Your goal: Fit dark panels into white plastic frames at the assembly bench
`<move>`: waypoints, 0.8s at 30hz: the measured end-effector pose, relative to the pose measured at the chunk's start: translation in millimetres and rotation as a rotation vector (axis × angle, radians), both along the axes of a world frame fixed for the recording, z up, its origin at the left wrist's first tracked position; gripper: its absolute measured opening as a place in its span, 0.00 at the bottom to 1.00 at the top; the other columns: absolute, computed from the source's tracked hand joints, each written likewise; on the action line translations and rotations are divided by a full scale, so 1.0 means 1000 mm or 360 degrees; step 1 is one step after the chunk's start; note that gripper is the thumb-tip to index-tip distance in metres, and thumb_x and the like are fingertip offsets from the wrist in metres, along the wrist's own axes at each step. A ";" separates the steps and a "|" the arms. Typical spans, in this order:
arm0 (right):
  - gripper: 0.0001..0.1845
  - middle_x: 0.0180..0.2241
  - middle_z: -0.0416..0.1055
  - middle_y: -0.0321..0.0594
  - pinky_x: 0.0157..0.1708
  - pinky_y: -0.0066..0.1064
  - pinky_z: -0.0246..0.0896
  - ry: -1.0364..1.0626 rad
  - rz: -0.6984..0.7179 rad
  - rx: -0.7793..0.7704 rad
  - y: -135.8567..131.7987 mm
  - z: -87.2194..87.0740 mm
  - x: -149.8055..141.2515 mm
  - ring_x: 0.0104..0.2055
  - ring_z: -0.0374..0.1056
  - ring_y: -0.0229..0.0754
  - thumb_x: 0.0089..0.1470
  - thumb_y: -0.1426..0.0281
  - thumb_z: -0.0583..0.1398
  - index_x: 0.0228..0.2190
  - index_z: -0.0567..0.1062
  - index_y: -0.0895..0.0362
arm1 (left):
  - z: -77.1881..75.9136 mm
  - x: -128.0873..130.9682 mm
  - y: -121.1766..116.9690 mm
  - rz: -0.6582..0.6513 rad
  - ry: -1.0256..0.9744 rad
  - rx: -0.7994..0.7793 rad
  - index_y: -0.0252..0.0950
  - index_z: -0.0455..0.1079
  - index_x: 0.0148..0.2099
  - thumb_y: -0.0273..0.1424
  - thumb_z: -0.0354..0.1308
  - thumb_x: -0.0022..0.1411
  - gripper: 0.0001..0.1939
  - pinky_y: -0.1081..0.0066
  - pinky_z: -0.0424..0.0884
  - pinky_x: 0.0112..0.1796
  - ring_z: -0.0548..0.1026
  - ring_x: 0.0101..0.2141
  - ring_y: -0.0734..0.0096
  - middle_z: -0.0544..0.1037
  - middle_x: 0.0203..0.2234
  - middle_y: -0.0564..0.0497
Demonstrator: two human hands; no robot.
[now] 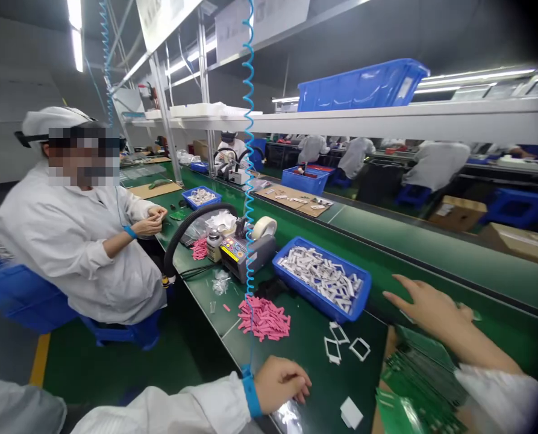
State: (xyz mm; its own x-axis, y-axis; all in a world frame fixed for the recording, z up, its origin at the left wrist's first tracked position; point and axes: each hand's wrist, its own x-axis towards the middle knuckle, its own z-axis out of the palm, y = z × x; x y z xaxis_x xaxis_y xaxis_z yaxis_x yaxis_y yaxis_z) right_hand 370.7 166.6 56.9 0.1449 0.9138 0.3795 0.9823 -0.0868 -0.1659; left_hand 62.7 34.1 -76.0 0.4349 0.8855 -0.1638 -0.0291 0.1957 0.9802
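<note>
My left hand (281, 381) rests at the near edge of the green bench with its fingers curled under; nothing shows in it. It wears a blue wrist strap (251, 395) tied to a coiled blue cord (249, 150). My right hand (426, 304) reaches forward with fingers stretched flat, over a stack of green circuit boards (413, 367) and beside the conveyor belt. Three small white frames (344, 346) lie between my hands. A white block (350, 413) lies near the front edge. A pile of pink strips (264, 318) sits ahead of my left hand.
A blue tray of white parts (323, 278) stands ahead, next to a tape dispenser (246, 247) and a black hose (191, 220). A co-worker in white (79, 235) sits at the left, hands together. Blue bins (361, 84) sit on the overhead shelf. Other workers stand beyond the belt.
</note>
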 end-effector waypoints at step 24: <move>0.10 0.24 0.70 0.33 0.24 0.25 0.56 0.0395 0.0609 -0.0309 -0.206 -0.106 -0.165 0.25 0.68 0.36 0.57 0.71 0.52 0.26 0.69 0.54 | 0.009 -0.006 0.001 -0.0093 0.0138 0.0091 0.32 0.73 0.35 0.53 0.54 0.54 0.27 0.71 0.69 0.31 0.73 0.25 0.73 0.76 0.25 0.49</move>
